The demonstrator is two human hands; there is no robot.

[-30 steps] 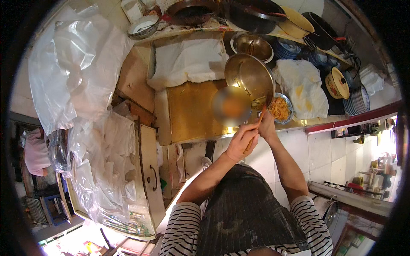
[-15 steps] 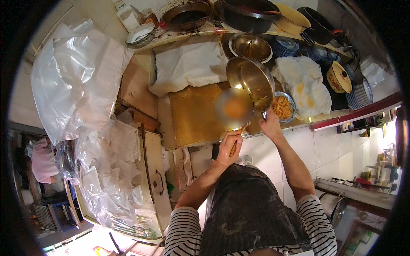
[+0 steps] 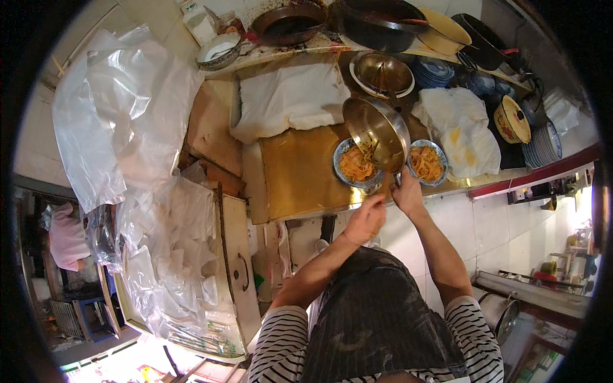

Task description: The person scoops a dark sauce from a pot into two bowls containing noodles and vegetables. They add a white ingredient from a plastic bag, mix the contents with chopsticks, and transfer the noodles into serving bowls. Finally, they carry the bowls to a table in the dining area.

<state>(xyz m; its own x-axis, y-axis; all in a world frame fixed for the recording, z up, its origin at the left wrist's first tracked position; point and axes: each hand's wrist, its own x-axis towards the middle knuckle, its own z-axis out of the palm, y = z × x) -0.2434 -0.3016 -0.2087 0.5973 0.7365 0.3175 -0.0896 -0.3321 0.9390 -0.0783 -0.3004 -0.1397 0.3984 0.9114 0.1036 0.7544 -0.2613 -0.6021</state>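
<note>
My right hand (image 3: 407, 190) grips the handle of a round metal pan (image 3: 393, 124), tilted over the counter's front. Under its lower left rim sits a blue-and-white bowl (image 3: 339, 154) with orange-brown noodles (image 3: 355, 167); some strands also show inside the pan. A second patterned bowl (image 3: 443, 161) of similar noodles (image 3: 424, 165) stands just right of the pan. Below the first bowl, my left hand (image 3: 366, 220) is closed and slightly blurred. A thin reddish end of a slim utensil shows above its fingers; the rest is hard to make out.
Behind the pan, another metal bowl (image 3: 387, 69) rests in a white one. White cloths (image 3: 294, 96) lie on the counter (image 3: 290, 179), with stacked plates (image 3: 543, 145) and a lidded yellow pot (image 3: 513, 120) at right. Plastic bags (image 3: 128, 108) cover the left side; dark pans (image 3: 290, 24) line the shelf.
My left hand has moved right, closer to my right hand. The left noodle bowl, a blurred patch before, now shows clearly. The pan stays tilted in my right hand.
</note>
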